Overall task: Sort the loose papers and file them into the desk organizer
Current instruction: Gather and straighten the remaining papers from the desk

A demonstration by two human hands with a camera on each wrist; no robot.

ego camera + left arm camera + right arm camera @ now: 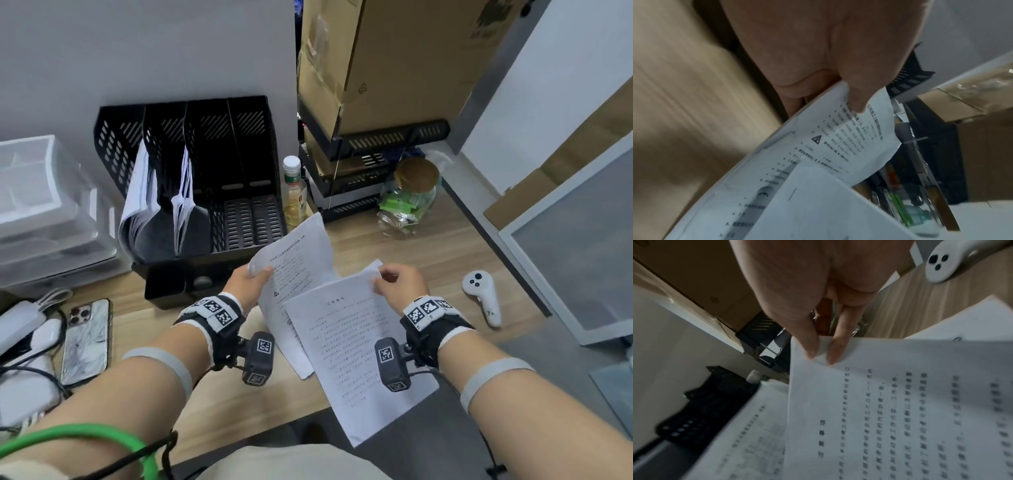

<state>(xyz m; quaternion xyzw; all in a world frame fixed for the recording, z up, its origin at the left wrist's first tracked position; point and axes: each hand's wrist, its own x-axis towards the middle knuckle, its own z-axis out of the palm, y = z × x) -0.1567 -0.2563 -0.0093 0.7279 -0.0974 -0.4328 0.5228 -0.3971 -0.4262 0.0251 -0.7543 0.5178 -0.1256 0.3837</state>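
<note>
My left hand [255, 275] pinches the top corner of a printed sheet with a warning triangle [298, 260], seen close up as the same sheet [838, 138]. My right hand [390, 279] pinches the top edge of a second text page [346, 346], held in front of and overlapping the first; its thumb and finger grip that page [879, 402]. Both sheets hang above the desk's front edge. The black mesh desk organizer [239, 113] stands behind, against the wall. Its two left slots hold filed papers [140, 202]; the right slots look bare.
On the wooden desk [428, 240] a bottle [294, 192] and a glass jar [407, 198] stand right of the organizer. A white controller [483, 296] lies at the right, a phone [87, 339] and cables at the left. Clear plastic bins [41, 205] sit far left, cardboard boxes [394, 58] behind.
</note>
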